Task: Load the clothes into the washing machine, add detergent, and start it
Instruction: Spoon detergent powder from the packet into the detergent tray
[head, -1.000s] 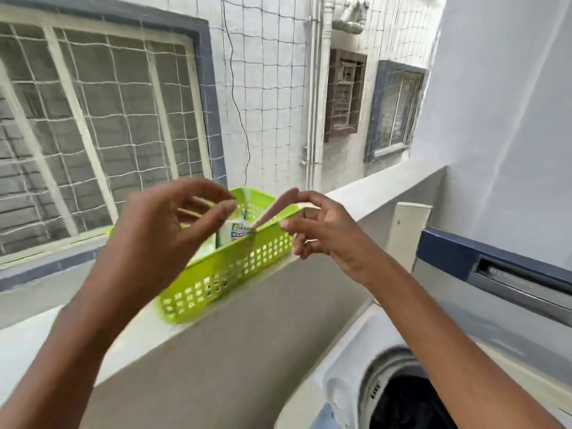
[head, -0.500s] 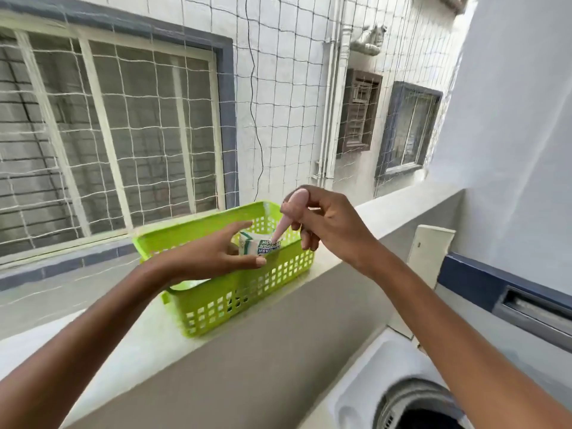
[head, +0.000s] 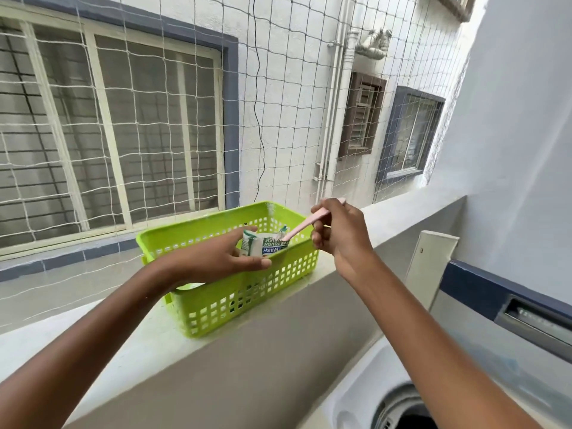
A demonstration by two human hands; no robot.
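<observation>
The left hand [head: 216, 258] is gripping the detergent packet [head: 263, 244] between thumb and fingers, holding it over the green basket [head: 247, 298]. The right hand [head: 340, 233] is pinching a pink spoon [head: 305, 226], whose far tip is dipping into the packet's open top. The basket is sitting on the ledge surface [head: 402, 209], in front of white netting [head: 278, 103]. The washing machine [head: 356, 394] is standing below at near right, its drum opening [head: 402, 413] partly showing; its contents are too dark to tell.
</observation>
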